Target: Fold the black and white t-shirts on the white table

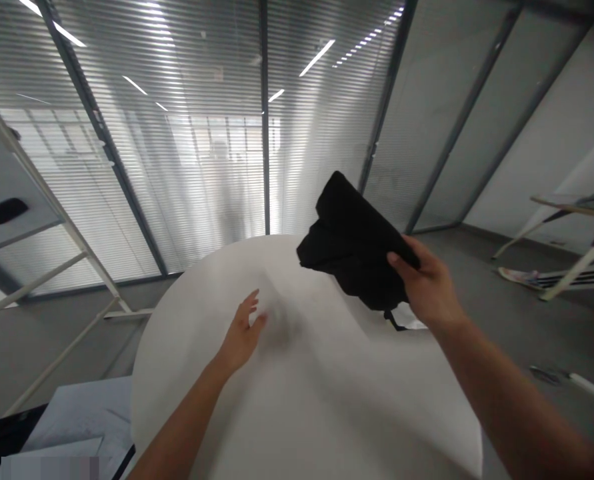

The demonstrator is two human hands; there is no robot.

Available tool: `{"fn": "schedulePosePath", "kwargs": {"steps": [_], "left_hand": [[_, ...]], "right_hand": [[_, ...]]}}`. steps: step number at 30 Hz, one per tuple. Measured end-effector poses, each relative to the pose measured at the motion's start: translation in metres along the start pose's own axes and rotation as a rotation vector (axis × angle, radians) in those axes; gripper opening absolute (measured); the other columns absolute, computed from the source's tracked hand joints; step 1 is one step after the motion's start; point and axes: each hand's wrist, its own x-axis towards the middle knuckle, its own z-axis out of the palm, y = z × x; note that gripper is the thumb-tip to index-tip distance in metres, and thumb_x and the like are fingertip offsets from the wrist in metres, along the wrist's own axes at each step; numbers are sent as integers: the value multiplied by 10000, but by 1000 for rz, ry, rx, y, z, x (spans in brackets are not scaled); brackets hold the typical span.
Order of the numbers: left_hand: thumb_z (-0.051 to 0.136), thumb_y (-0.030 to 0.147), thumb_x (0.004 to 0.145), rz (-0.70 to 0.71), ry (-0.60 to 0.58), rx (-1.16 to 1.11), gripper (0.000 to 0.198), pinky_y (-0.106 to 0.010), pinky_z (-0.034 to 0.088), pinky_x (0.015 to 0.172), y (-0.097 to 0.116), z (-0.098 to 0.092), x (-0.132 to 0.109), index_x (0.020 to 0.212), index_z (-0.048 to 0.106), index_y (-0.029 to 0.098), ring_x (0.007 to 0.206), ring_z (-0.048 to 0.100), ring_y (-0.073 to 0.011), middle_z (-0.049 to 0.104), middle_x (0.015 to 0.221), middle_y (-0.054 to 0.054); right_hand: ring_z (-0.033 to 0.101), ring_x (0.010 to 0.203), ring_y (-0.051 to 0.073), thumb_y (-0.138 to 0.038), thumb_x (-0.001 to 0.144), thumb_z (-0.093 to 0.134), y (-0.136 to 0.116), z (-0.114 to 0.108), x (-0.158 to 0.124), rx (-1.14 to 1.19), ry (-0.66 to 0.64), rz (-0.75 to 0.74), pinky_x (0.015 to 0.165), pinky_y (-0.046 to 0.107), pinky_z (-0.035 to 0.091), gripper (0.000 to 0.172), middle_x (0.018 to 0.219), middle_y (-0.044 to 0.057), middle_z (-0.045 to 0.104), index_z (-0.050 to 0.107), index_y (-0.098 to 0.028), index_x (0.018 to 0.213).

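Above the far right edge of the worktop (327,413), the right hand (429,287) grips a folded black garment (351,240), held clear of the surface; the left hand (241,333) lies open, fingers spread, near the middle. Gripped by one end, the folds could slip loose.

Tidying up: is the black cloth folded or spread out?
Folded: the black fabric bundle sits compact and layered in the right hand, above the round white table.
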Motion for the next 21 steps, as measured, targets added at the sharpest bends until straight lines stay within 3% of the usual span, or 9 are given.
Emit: {"fn": "schedulePosePath", "kwargs": {"steps": [5, 8, 13, 17, 19, 21], "left_hand": [[474, 527, 890, -125, -58, -555, 785, -422, 569, 738, 38, -36, -3, 1491, -19, 419, 1031, 640, -254, 436, 1411, -144], [527, 514, 857, -107, 44, -704, 804, -428, 584, 675, 51, -65, -10, 1476, 19, 439, 948, 663, -253, 518, 1298, -99], [630, 396, 791, -67, 257, -585, 530, -397, 590, 689, 49, -98, -45, 1271, 457, 254, 858, 642, -199, 602, 1035, -41], [686, 387, 719, -114, 399, -441, 462, -384, 592, 687, 29, -119, -63, 1107, 517, 203, 876, 632, -200, 601, 1039, -41], [680, 420, 702, -164, 380, -349, 477, -382, 588, 683, 16, -134, -64, 1087, 524, 186, 850, 650, -208, 620, 1050, -60], [652, 452, 704, -268, 280, -177, 485, -375, 579, 634, 5, -151, -62, 1079, 541, 167, 761, 672, -217, 658, 982, -79]], "right_hand": [[580, 1121, 234, -429, 852, 580, -48, 57, -24, 288, -205, -26, 1017, 443, 424, 448, 1208, 33, 632, 558, -254, 1264], [566, 1150, 209, -403, 854, 596, -71, 94, -44, 441, -359, -58, 1053, 404, 399, 420, 1228, 8, 625, 562, -279, 1254], [548, 1183, 201, -380, 881, 573, -92, 144, -71, 623, -660, -137, 1066, 376, 390, 414, 1267, 12, 606, 548, -277, 1281], [524, 1208, 188, -329, 915, 520, -99, 170, -72, 568, -768, -342, 1077, 366, 370, 393, 1297, 13, 584, 542, -289, 1306], [514, 1218, 185, -309, 917, 517, -99, 180, -67, 528, -814, -426, 1083, 368, 359, 396, 1308, 12, 575, 540, -294, 1312], [517, 1216, 189, -314, 912, 529, -94, 191, -66, 494, -901, -444, 1079, 372, 363, 407, 1312, 17, 574, 537, -283, 1318]]}}
